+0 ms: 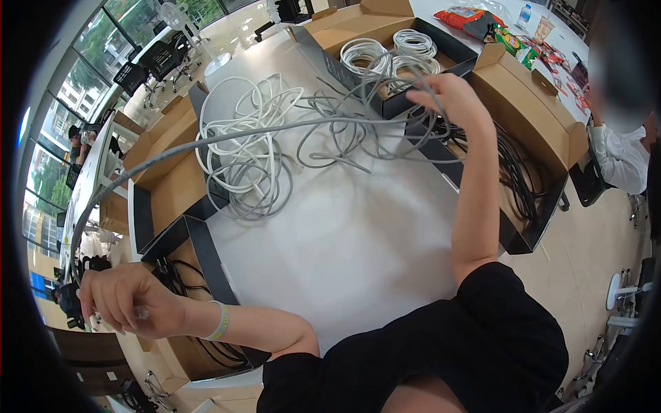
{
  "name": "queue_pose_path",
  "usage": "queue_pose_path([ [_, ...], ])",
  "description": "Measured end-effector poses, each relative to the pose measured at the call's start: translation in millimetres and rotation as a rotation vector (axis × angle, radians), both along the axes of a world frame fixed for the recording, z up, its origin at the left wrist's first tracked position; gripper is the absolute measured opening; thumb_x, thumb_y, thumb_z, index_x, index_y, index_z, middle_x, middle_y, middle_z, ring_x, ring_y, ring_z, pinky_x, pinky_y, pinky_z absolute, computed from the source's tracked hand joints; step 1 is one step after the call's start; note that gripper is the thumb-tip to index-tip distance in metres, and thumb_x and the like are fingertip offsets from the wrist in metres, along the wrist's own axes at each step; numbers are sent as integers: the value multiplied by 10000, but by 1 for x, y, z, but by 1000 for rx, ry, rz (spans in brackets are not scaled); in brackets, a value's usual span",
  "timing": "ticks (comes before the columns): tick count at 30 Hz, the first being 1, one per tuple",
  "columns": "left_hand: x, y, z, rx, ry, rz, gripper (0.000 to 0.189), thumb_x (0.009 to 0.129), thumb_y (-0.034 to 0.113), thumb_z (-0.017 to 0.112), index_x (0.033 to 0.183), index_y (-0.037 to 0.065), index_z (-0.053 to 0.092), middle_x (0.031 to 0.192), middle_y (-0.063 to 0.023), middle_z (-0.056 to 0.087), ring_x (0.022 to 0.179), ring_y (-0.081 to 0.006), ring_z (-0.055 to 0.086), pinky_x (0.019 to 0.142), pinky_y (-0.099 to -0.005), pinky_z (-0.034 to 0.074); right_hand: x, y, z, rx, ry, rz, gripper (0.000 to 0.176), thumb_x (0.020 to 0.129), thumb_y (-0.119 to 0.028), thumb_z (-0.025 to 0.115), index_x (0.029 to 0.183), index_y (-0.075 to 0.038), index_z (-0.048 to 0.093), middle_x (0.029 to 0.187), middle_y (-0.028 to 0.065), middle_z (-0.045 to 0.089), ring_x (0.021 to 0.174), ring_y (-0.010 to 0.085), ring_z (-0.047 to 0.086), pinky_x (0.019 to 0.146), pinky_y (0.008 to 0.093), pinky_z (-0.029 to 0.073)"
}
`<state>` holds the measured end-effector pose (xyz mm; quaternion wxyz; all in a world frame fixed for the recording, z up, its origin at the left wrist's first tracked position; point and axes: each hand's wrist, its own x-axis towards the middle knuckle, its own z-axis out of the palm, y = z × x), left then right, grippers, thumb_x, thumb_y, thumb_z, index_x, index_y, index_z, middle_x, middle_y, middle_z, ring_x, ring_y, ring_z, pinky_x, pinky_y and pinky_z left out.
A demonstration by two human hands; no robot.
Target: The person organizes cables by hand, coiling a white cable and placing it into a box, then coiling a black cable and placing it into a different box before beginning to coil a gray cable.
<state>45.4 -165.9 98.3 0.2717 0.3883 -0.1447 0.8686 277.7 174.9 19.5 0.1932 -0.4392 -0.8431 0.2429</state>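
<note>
The grey cable runs as one long arc between the two hands. Its long axis goes from the lower left of the frame, up along the left edge, then across to the upper centre. The left hand, at lower left, is clenched around one end. The right hand, at upper centre-right with the arm stretched out, grips the cable further along, where it rises from the pile (a loose tangle of white and grey leads). The pile lies on the table under the middle of the arc, nearer the right hand. Just beyond that hand a box holds white coils. To the right, a second box holds black cables. Another person's sleeve shows at the right edge, well apart.
</note>
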Motion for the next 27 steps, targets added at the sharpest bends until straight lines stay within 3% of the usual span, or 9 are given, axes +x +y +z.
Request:
queue_pose_path([
  [3, -11, -5, -2, 36, -101, 58, 188, 878, 101, 399, 716, 51, 479, 427, -8, 431, 335, -76, 397, 341, -177, 336, 10, -5, 14, -117, 257, -85, 407, 829, -424, 508, 841, -18, 525, 597, 49, 540, 523, 110, 490, 508, 269, 409],
  [4, -15, -9, -4, 66, -118, 55, 177, 876, 101, 405, 723, 51, 477, 422, -1, 428, 336, -70, 396, 340, -174, 334, 12, -3, 15, -115, 257, -86, 407, 829, -424, 508, 841, -18, 525, 597, 49, 540, 523, 110, 490, 508, 269, 409],
  [6, -25, -21, -7, 98, -131, 47, 165, 873, 101, 411, 730, 51, 476, 417, 5, 425, 338, -65, 395, 339, -170, 331, 23, 4, 14, -150, 467, -112, 629, 837, -461, 495, 1257, -5, 389, 642, 16, 548, 484, 52, 435, 455, 182, 365],
  [7, -31, -29, -9, 115, -146, 69, 171, 873, 108, 416, 724, 51, 477, 413, 8, 422, 332, -61, 390, 337, -167, 329, 29, 11, 9, -157, 599, -127, 527, 836, -490, 471, 1020, -2, 541, 688, 30, 564, 532, 58, 472, 516, 225, 404],
  [11, -41, -42, -13, 159, -151, 122, 194, 874, 119, 417, 706, 49, 481, 407, 11, 422, 315, -53, 381, 329, -163, 325, 36, 11, 13, -212, 776, -130, 581, 811, -546, 476, 1072, -34, 566, 767, 29, 570, 612, 62, 501, 605, 194, 405],
  [15, -46, -57, -16, 175, -177, 185, 224, 878, 131, 412, 682, 52, 488, 403, 10, 424, 307, -49, 382, 323, -162, 323, 33, 12, 11, -202, 827, -132, 591, 804, -545, 489, 1090, -31, 549, 780, 31, 571, 609, 66, 507, 603, 198, 410],
  [21, -47, -66, -18, 244, -196, 324, 249, 874, 139, 419, 656, 51, 503, 402, 9, 423, 297, -47, 375, 327, -155, 324, 27, 4, 17, -197, 922, -134, 579, 820, -462, 528, 1169, -5, 460, 877, 65, 578, 657, 100, 542, 621, 225, 421],
  [23, -48, -61, -17, 158, -147, 226, 232, 867, 124, 429, 656, 59, 500, 407, 12, 420, 308, -42, 370, 324, -155, 316, 13, -5, 20, -297, 1102, 22, 563, 826, -432, 535, 1143, 26, 457, 917, 81, 573, 700, 120, 555, 653, 251, 426],
  [27, -36, -30, -10, -20, 44, 277, 235, 872, 119, 447, 641, 97, 482, 418, 24, 414, 333, -41, 355, 302, -153, 276, -7, -35, 35, -361, 1135, 231, 497, 844, -403, 518, 1061, 39, 454, 1005, 126, 526, 760, 161, 577, 691, 284, 427],
])
